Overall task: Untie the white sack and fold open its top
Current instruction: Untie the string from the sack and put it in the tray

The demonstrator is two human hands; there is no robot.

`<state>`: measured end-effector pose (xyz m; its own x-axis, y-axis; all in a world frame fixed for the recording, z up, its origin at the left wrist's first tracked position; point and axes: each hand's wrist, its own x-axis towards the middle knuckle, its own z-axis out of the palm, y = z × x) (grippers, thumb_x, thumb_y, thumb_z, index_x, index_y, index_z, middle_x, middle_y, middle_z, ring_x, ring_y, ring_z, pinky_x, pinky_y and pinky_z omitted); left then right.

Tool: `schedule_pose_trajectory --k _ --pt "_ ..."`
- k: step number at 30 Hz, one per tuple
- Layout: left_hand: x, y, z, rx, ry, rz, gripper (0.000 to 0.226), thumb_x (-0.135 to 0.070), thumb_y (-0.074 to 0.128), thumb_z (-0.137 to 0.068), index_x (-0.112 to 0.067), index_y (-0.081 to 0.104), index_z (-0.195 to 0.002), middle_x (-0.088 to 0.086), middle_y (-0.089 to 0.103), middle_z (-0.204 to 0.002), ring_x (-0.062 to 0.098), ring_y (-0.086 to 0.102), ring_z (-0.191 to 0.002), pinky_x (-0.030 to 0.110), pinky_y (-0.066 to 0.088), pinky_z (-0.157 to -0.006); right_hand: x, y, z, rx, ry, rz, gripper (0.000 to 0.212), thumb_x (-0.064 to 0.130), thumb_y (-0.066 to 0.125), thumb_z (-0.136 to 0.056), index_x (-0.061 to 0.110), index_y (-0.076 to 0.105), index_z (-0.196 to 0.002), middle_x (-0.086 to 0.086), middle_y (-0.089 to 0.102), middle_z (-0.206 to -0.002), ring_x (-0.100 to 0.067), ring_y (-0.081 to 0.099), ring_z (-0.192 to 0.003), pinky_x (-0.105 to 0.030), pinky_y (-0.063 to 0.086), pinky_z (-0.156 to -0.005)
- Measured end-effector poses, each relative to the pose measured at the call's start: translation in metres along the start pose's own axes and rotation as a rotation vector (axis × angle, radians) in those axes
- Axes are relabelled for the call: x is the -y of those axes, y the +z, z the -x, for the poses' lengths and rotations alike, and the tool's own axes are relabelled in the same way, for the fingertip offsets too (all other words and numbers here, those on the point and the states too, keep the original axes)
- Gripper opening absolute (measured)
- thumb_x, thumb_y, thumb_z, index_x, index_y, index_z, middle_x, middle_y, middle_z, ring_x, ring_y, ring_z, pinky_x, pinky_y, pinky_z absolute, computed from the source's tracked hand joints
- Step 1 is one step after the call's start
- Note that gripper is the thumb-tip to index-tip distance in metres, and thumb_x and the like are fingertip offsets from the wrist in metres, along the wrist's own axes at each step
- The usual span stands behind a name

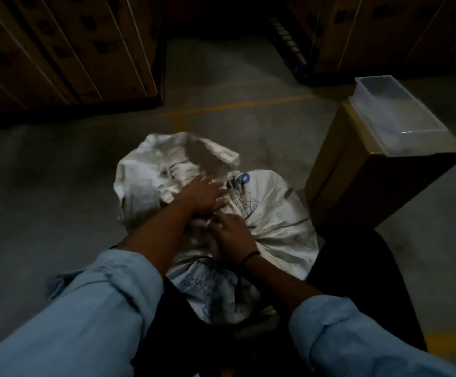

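A white woven sack (pixel 278 213) with blue and dark print stands on the floor between my knees. Its loose top flap (pixel 167 161) is flopped away to the far left. My left hand (pixel 203 195) lies across the gathered neck with fingers stretched out flat on the fabric. My right hand (pixel 230 236), with a dark band at the wrist, sits just below it, fingers curled into the bunched cloth at the neck. The tie itself is hidden under my hands, and the image is dim and blurred.
A tall brown cardboard box (pixel 357 186) stands right of the sack with a clear plastic tray (pixel 401 142) on top. Stacked cartons (pixel 58 50) line the back left and back right (pixel 384 36). Grey concrete floor (pixel 44 172) with yellow lines lies around.
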<state>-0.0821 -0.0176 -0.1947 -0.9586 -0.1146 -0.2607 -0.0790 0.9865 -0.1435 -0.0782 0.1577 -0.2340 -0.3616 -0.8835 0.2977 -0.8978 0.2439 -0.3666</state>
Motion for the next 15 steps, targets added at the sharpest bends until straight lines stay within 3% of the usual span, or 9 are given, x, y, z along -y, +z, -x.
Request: schedule_pose_trajectory --k 2,4,7,10,13,15 --pt "0.012 0.029 0.031 -0.05 -0.088 0.136 0.074 -0.065 0.007 -0.088 -0.033 0.035 -0.148 -0.002 0.034 -0.158 0.026 0.023 -0.148 0.046 0.02 -0.116 -0.005 -0.004 0.0 -0.083 0.222 -0.022 0.047 0.032 0.06 -0.075 0.008 0.059 -0.116 -0.019 0.057 -0.117 -0.038 0.056 -0.103 -0.045 0.049 -0.085" --pt "0.017 0.062 0.063 -0.06 -0.213 0.284 0.075 -0.067 0.004 -0.086 -0.038 0.028 -0.15 -0.005 0.028 -0.16 0.024 0.024 -0.148 0.047 0.023 -0.117 -0.013 -0.005 0.003 -0.072 0.324 -0.008 0.069 0.038 0.059 -0.076 0.006 0.046 -0.136 -0.023 0.045 -0.14 -0.041 0.041 -0.13 -0.05 0.039 -0.107" --pt "0.004 0.086 0.084 0.007 -0.399 0.369 0.06 -0.064 0.018 -0.096 -0.044 0.017 -0.152 -0.008 0.017 -0.163 0.026 0.023 -0.147 0.053 0.02 -0.117 -0.026 0.003 0.009 0.195 0.258 0.05 0.086 0.048 0.054 -0.082 0.011 0.02 -0.152 -0.018 0.016 -0.16 -0.039 0.006 -0.148 -0.054 0.016 -0.118" --pt "-0.019 0.084 0.074 0.048 -0.518 0.246 0.054 -0.049 0.033 -0.1 -0.034 0.027 -0.152 0.006 0.018 -0.163 0.035 0.022 -0.147 0.057 0.012 -0.119 -0.026 0.012 0.016 0.414 0.162 0.156 0.092 0.054 0.056 -0.082 0.021 0.011 -0.155 -0.008 -0.001 -0.163 -0.04 -0.014 -0.147 -0.057 0.001 -0.119" --pt "-0.043 0.066 0.062 -0.009 -0.477 0.027 0.047 -0.035 0.036 -0.101 -0.014 0.046 -0.141 0.022 0.016 -0.161 0.042 0.013 -0.148 0.061 0.001 -0.119 -0.029 0.012 0.022 0.463 0.178 0.142 0.095 0.055 0.056 -0.083 0.023 0.005 -0.155 -0.004 0.001 -0.163 -0.038 -0.012 -0.147 -0.054 0.0 -0.119" --pt "-0.049 0.058 0.063 -0.203 -0.275 -0.065 0.046 -0.041 0.051 -0.092 -0.01 0.063 -0.124 0.02 0.032 -0.156 0.04 0.027 -0.144 0.056 0.012 -0.12 -0.033 0.007 0.021 0.446 0.232 0.058 0.091 0.058 0.052 -0.082 0.019 0.014 -0.154 -0.006 0.016 -0.161 -0.037 0.002 -0.148 -0.052 0.009 -0.119"
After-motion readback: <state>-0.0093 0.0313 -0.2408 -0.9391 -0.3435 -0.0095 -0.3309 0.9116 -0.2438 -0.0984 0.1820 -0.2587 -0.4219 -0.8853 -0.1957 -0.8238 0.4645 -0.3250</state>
